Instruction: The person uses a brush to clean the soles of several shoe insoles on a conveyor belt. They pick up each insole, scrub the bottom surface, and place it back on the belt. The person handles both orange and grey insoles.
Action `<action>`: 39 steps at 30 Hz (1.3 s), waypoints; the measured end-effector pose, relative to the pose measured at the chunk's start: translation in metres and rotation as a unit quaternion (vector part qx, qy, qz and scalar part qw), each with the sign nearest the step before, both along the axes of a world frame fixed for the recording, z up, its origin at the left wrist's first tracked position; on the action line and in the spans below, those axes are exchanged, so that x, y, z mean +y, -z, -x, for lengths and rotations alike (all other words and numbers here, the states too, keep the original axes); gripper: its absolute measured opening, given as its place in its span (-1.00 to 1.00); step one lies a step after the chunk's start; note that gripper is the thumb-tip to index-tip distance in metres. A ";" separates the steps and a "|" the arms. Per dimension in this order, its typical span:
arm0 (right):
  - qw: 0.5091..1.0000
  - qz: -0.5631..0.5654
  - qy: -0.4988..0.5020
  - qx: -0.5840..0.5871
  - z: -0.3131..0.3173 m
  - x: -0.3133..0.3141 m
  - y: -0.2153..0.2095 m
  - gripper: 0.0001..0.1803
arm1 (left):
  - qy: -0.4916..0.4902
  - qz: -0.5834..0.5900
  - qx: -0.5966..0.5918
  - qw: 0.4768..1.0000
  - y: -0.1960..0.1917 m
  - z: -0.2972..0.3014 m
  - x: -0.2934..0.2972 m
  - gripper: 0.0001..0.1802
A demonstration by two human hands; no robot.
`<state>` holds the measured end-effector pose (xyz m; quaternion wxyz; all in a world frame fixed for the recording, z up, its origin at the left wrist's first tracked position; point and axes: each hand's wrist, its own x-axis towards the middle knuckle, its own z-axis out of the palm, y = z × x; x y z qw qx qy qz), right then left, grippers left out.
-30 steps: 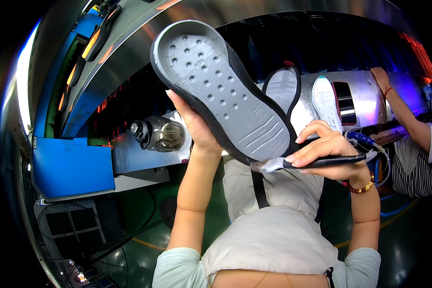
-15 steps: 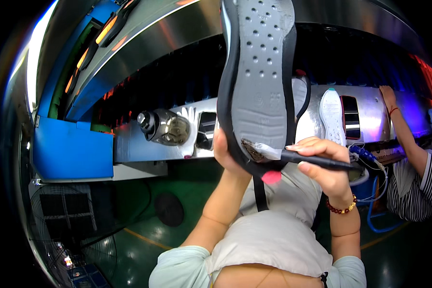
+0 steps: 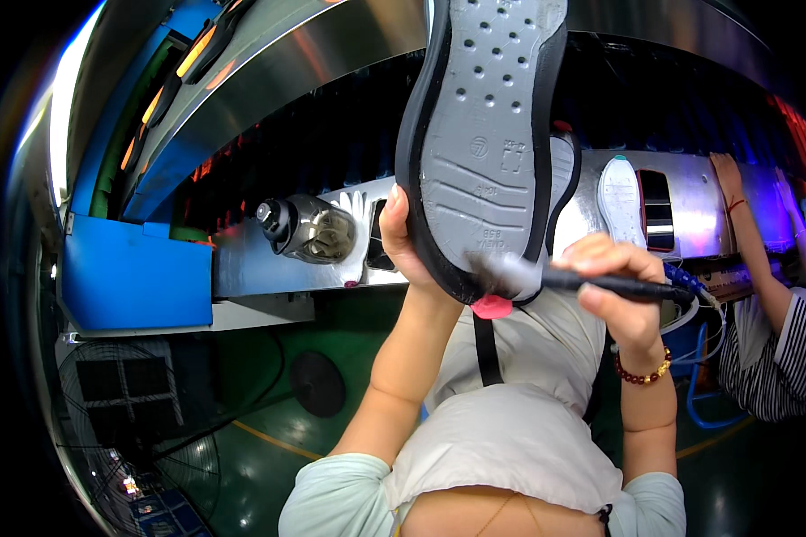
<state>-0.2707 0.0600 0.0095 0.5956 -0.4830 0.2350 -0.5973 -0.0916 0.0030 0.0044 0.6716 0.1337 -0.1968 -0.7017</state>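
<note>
A grey shoe sole [image 3: 484, 152] with a black rim and a pink tab at its lower end is raised in front of me, its dimpled, ribbed face toward me. My left hand [image 3: 412, 242] grips it by the left edge near the lower end, thumb on the rim. In my right hand [image 3: 620, 291] is a black-handled brush [image 3: 564, 279], held between thumb and fingers. Its pale bristles, blurred by motion, are over the sole's lower end, just above the pink tab. Wet-looking patches shine on the grey face. The sole's upper end runs out of view.
On the metal ledge are a dark see-through bottle [image 3: 318, 233], a white glove [image 3: 356, 242], a second black-rimmed sole [image 3: 562, 170] and a white sole [image 3: 620, 199]. Another person's arm [image 3: 750, 233] rests at the right. A blue machine housing [image 3: 139, 277] and a fan [image 3: 134, 403] stand left.
The brush has moved down toward the sole's lower rim. The sole has tilted and shifted slightly, its lower end rising. More of the other person's second arm shows at the right.
</note>
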 end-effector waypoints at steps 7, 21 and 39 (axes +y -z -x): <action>0.998 0.032 -0.058 0.007 0.003 -0.012 -0.008 -0.77 | 0.086 0.075 0.058 0.992 -0.010 -0.001 -0.009 -0.54; 0.956 0.085 -0.159 0.233 -0.001 -0.007 -0.024 -0.79 | 0.195 0.044 0.090 0.976 -0.013 -0.019 -0.033 -0.56; 0.814 0.205 -0.282 0.465 0.035 -0.043 -0.042 -0.82 | 0.380 -0.205 -0.271 0.860 -0.025 -0.026 -0.010 -0.54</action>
